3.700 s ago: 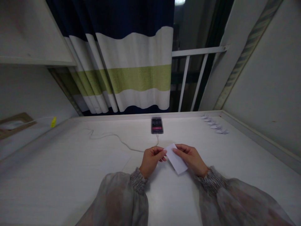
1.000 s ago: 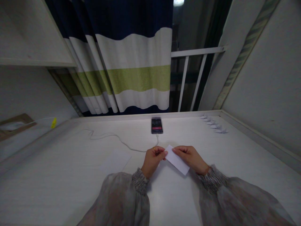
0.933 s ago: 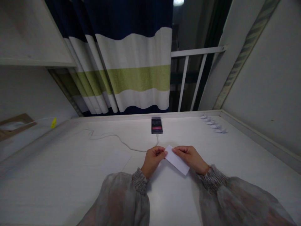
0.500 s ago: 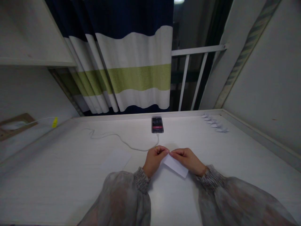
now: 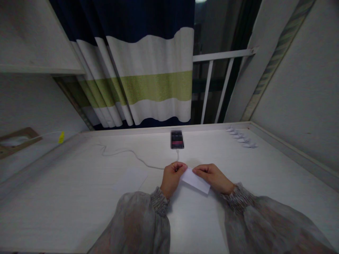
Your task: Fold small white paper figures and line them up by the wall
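A folded piece of white paper [image 5: 196,181] hangs tilted between my two hands, just over the white desk. My left hand [image 5: 172,178] pinches its upper left corner between thumb and fingers. On the paper's upper edge, a little to the right, my right hand [image 5: 213,177] is closed with its thumb and forefinger on it. Some fingers of both hands are curled out of sight. Another flat sheet of white paper [image 5: 131,178] lies on the desk left of my left hand.
A phone [image 5: 177,139], its screen blurred, stands at the desk's back with a white cable [image 5: 135,154] running left. Several small folded paper pieces [image 5: 241,137] line the back right. Behind the desk [image 5: 66,197] are a striped curtain [image 5: 159,84] and white window bars [image 5: 222,56].
My hands have moved slightly apart along the paper's upper edge, showing more of it between them. The paper's lower right corner has risen a little.
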Tool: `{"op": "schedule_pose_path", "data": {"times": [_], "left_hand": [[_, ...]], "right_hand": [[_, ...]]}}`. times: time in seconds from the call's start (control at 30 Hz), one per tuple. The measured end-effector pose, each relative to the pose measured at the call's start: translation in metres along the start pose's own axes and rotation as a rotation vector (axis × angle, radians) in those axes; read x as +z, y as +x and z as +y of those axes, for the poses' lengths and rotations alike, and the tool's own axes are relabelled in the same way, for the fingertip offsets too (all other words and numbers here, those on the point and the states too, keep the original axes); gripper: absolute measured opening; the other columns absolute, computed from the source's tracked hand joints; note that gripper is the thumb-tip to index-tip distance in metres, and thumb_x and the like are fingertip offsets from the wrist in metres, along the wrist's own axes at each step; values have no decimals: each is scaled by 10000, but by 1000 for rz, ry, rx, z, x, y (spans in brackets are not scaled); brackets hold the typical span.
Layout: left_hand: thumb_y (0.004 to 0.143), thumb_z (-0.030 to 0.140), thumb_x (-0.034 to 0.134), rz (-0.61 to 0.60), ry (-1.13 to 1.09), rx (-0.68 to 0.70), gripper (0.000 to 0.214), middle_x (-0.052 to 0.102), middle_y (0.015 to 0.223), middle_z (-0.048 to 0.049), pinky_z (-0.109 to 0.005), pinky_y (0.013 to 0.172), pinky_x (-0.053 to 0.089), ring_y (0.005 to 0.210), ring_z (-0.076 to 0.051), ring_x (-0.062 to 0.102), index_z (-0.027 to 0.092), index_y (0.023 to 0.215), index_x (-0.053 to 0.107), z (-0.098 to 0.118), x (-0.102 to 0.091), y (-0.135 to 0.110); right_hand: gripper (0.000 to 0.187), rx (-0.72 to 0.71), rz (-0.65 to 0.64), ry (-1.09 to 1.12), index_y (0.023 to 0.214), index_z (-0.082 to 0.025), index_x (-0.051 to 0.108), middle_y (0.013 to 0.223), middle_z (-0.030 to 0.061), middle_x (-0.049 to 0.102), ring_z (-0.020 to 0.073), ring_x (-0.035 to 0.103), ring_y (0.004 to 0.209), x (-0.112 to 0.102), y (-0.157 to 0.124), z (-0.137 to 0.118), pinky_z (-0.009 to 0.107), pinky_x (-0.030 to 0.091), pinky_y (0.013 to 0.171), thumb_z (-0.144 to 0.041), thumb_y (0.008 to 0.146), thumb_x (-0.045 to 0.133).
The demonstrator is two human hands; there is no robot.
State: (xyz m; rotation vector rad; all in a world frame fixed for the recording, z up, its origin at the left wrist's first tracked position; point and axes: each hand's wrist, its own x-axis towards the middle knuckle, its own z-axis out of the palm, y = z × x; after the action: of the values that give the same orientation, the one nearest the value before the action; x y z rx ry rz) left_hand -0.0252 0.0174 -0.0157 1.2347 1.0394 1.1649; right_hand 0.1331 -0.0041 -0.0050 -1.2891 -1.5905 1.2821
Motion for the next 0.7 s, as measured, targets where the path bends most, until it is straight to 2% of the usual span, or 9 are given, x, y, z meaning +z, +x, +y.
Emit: {"op": "schedule_pose_path", "data": {"times": [0.27,0.37,0.5,0.57,0.7], "left_hand": [[575,285,657,14,-34,-8,174,595,588,-2,-193,508,371,531,-83,487,130,647,628,0,0,-1],[550,276,683,-69,-66,-18,253,597,610,5,-190,514,383,531,-76,503,128,742,612,-1,0,-1],[451,210,739,-205,-132,-132,474,615,663,2,-212,527,429,561,-100,552,133,871,532,0,1,-3],[449,191,737,-211,-121,-155,479,610,648,5,-209,503,434,551,-103,554,129,868,512,1,2,-4],[473,182,730,-178,-111,-117,456,613,637,4,-201,501,442,550,-99,556,123,859,496,0,2,-3]], "right_hand": [[346,27,20,18,687,-121,651,548,0,558,80,428,468,0,0,0,207,305,434,-457,655,576],[331,32,32,24,684,-122,653,539,-4,560,78,425,458,-1,1,1,205,298,428,-445,646,586],[352,27,40,23,695,-123,659,553,5,583,83,444,461,-3,3,4,210,321,441,-460,659,562],[360,21,46,13,711,-123,664,567,11,597,90,459,471,-4,3,5,213,333,449,-463,665,556],[369,25,66,-5,724,-119,669,576,19,610,94,471,474,-5,3,4,212,329,438,-466,664,560]]}}
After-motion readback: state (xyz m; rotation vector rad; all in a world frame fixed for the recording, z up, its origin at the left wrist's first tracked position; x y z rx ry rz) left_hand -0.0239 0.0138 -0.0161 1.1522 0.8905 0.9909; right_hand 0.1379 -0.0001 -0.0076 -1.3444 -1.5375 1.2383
